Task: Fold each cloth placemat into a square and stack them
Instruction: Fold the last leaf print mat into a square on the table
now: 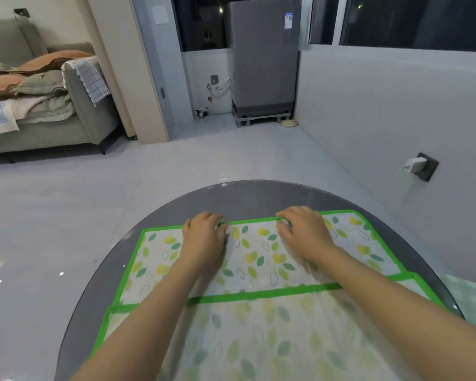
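On the round glass table (160, 215) the placemat (259, 259) lies spread flat, a second one overlapping nearer you. Your left hand (204, 232) and right hand (302, 226) curl over its far green hem, apparently pinching it. Lift evenly, bring hem to near edge, match corners.

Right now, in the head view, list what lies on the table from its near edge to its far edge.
Pale reverse side of the leaf-print placemat → green border strip of the folded-over edge → printed side → left hand and right hand at the far green edge → bare grey glass table.
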Demonstrator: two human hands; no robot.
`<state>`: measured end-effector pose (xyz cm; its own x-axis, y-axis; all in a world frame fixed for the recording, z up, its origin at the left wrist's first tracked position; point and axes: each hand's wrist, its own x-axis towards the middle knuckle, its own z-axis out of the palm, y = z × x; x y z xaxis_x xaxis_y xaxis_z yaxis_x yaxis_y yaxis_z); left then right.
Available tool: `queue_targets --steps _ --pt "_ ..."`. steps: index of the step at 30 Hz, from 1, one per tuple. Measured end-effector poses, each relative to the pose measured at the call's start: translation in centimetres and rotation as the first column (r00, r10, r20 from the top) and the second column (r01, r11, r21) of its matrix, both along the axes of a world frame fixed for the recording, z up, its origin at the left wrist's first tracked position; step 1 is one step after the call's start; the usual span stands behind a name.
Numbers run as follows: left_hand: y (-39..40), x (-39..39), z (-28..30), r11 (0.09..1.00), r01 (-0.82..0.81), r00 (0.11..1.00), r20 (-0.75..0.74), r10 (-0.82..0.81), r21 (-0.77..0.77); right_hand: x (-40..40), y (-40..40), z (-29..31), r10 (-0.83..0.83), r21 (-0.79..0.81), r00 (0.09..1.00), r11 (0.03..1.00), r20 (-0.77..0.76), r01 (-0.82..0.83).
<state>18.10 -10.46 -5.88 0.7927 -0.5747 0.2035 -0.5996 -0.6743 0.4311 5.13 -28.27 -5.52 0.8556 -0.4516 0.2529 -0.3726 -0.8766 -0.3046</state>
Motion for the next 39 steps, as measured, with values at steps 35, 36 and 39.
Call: queue_targets --steps 35,36,39 --pt "14.7 -15.9 8.5 0.964 0.229 0.968 0.138 -0.210 -0.135 -18.8 8.6 7.6 0.251 0.007 0.952 0.967 0.174 -0.256" --pt "15.1 -16.3 7.6 0.964 0.236 0.968 0.111 -0.223 -0.125 -19.5 9.0 6.7 0.261 0.033 0.951 0.962 0.164 -0.269" --pt "16.1 -17.2 4.9 0.959 0.267 0.963 0.056 -0.263 -0.092 -20.6 9.7 4.3 0.265 0.117 0.958 0.954 0.111 -0.277"
